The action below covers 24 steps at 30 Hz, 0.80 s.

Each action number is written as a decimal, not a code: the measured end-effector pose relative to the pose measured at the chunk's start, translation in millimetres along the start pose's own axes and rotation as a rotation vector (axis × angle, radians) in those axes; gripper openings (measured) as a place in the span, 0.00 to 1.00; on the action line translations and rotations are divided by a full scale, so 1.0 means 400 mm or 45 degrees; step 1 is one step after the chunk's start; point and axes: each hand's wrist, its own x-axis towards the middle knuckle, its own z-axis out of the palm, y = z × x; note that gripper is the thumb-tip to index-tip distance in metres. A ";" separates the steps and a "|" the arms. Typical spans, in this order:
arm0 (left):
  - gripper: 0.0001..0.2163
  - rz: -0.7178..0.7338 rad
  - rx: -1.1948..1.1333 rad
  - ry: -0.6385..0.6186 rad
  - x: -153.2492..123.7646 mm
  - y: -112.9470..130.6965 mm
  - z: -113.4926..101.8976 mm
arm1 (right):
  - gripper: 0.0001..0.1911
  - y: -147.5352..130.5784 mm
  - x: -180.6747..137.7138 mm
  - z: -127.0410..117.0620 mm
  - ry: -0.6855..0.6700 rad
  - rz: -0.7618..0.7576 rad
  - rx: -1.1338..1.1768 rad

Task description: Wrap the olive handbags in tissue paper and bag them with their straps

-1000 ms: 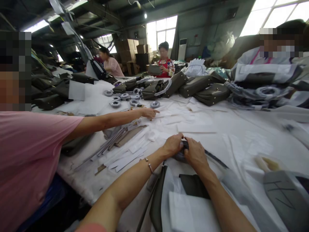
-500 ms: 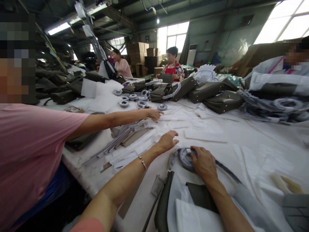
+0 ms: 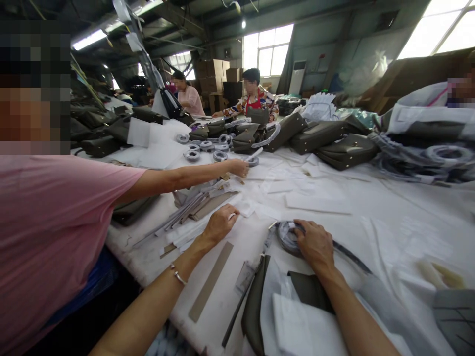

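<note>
My left hand [image 3: 221,225] is closed, its fingertips pinching a thin white sheet [image 3: 248,207] low over the table. My right hand [image 3: 314,244] grips the near side of a coiled strap [image 3: 286,236] wrapped in clear film, fingers curled over the ring. The strap's free end runs off to the right behind that hand. Below lies a dark olive bag [image 3: 256,306], partly covered by white foam sheet [image 3: 300,321]; my right forearm hides some of it. A small clear packet [image 3: 245,276] lies at the bag's left, beside a flat taupe strip [image 3: 211,282].
A co-worker's arm [image 3: 178,178] in a pink sleeve reaches across from the left, past stacked strips [image 3: 200,205]. Several wrapped strap coils [image 3: 219,155] and olive bags [image 3: 345,151] lie farther back. Two people work beyond, another at right.
My left hand has drawn back to the left and closed on a white sheet. My right hand stays on the coil. The co-worker's hand has closed on something thin and pale.
</note>
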 end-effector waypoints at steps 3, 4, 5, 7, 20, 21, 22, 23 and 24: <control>0.07 -0.048 0.042 0.053 -0.031 -0.027 -0.023 | 0.16 0.002 0.003 0.000 -0.002 0.003 -0.001; 0.07 -0.064 0.056 0.062 -0.042 -0.035 -0.030 | 0.16 0.000 0.003 -0.001 -0.009 0.003 -0.001; 0.06 -0.077 0.068 0.065 -0.052 -0.043 -0.037 | 0.17 -0.001 0.003 -0.003 -0.016 0.001 -0.002; 0.06 -0.100 0.093 0.056 -0.073 -0.053 -0.047 | 0.17 -0.003 0.002 -0.006 -0.023 -0.002 -0.010; 0.07 -0.142 0.287 0.032 -0.033 -0.027 -0.081 | 0.15 -0.004 0.005 0.000 -0.038 -0.013 -0.036; 0.07 -0.130 0.302 0.022 0.000 -0.026 -0.077 | 0.15 -0.004 0.005 0.002 -0.035 -0.011 -0.032; 0.07 -0.120 0.317 0.008 0.037 -0.026 -0.072 | 0.15 -0.003 0.005 0.005 -0.031 -0.010 -0.025; 0.07 -0.114 0.333 -0.010 0.078 -0.027 -0.066 | 0.15 -0.002 0.006 0.007 -0.027 -0.009 -0.017; 0.07 -0.110 0.348 -0.032 0.122 -0.028 -0.059 | 0.15 -0.002 0.006 0.010 -0.022 -0.010 -0.009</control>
